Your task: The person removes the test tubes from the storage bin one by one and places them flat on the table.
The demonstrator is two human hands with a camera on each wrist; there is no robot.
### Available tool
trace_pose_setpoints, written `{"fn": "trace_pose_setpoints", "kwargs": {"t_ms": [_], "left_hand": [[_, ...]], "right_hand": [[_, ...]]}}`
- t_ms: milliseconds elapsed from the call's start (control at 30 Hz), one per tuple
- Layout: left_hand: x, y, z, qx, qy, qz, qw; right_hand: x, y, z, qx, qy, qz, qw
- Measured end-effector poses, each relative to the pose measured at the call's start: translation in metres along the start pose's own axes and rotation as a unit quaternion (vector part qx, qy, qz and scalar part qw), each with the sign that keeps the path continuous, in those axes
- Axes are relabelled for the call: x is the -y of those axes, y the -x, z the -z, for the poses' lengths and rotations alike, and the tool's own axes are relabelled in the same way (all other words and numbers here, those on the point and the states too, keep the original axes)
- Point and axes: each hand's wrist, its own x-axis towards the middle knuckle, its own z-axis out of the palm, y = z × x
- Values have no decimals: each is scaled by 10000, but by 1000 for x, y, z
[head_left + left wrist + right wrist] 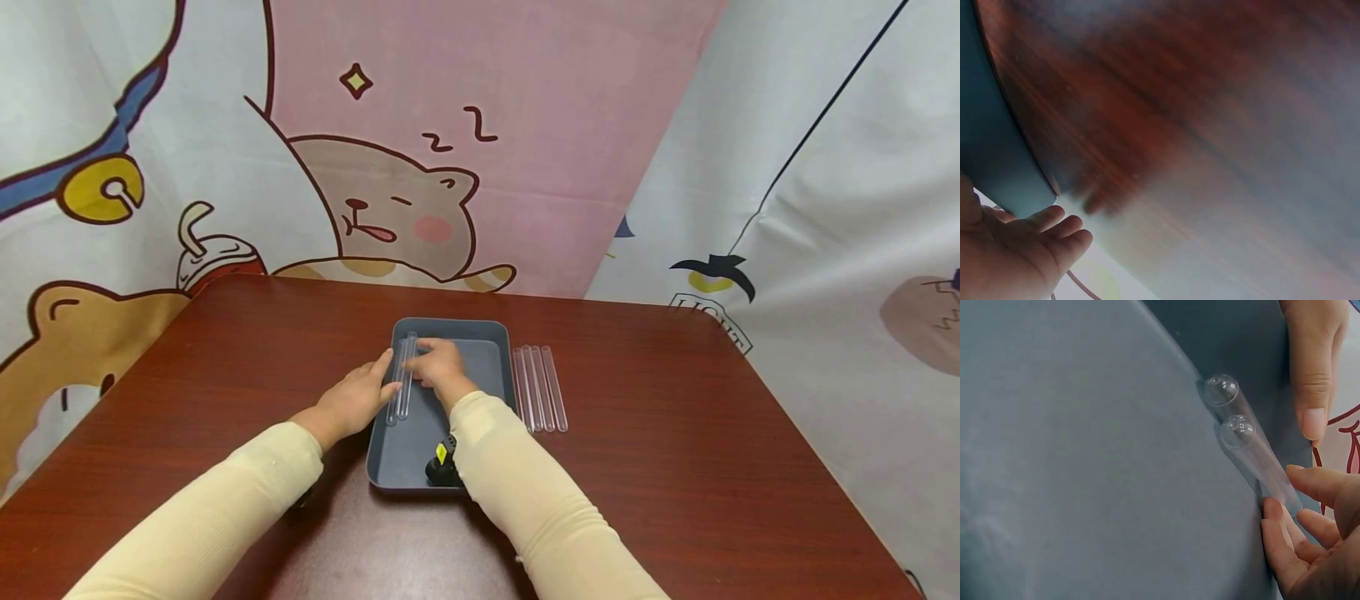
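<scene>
Two clear test tubes lie side by side along the left side of a grey tray; the inner test tube (pixel 406 392) is nearer my right hand (pixel 439 365). My right hand (pixel 1319 550) has its thumb and fingers on either side of that tube's far part, pinching it. In the right wrist view the rounded ends of the inner tube (pixel 1240 432) and the outer tube (pixel 1222 391) point toward the camera. My left hand (pixel 356 400) is at the tray's left rim with fingers extended, holding nothing. The left wrist view shows the left hand (pixel 1022 253) beside the tray's outer wall (pixel 1007 137).
The grey tray (pixel 381 477) stands on a brown wooden table (pixel 675 467). Several more clear test tubes (pixel 538 387) lie in a row on the table, right of the tray. A black wrist device (pixel 444 468) sits under my right sleeve. A printed cloth (pixel 555 125) hangs behind the table.
</scene>
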Motion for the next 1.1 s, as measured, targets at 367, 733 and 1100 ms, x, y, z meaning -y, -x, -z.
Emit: {"fn": "trace_pose_setpoints", "kwargs": {"t_ms": [367,733,1100], "left_hand": [[-1,2,1,-44,19,-67,10000],[0,2,0,-43,33,-43,10000],[-1,2,1,-56,65,30,10000]], "right_hand": [[2,3,-1,-34,38,-82,10000],[1,1,1,52,-282,-201,9994],[4,0,4,142,-662,-351,9971]]}}
